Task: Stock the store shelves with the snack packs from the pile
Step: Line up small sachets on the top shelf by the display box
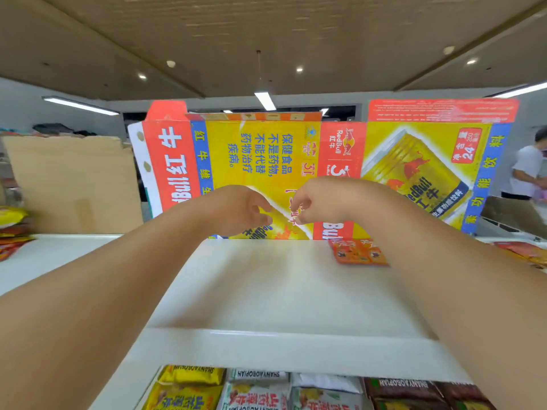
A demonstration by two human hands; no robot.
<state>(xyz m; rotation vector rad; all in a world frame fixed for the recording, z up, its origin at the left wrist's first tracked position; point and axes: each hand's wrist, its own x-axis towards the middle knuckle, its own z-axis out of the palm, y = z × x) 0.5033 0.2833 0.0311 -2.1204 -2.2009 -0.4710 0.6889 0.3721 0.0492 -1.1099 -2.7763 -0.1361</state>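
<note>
White shelf (266, 291) before me, carton (260, 155) behind. My left hand (242, 211) and right hand (310, 202) curl near its back; whether they pinch anything I cannot tell. One orange pack (358, 251) lies under my right wrist. Placing, I judge; next, fetch another pack.

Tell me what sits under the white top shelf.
Snack packs: yellow, white and brown ones, side by side. Only their fronts show; the shelf covers everything farther back.
</note>
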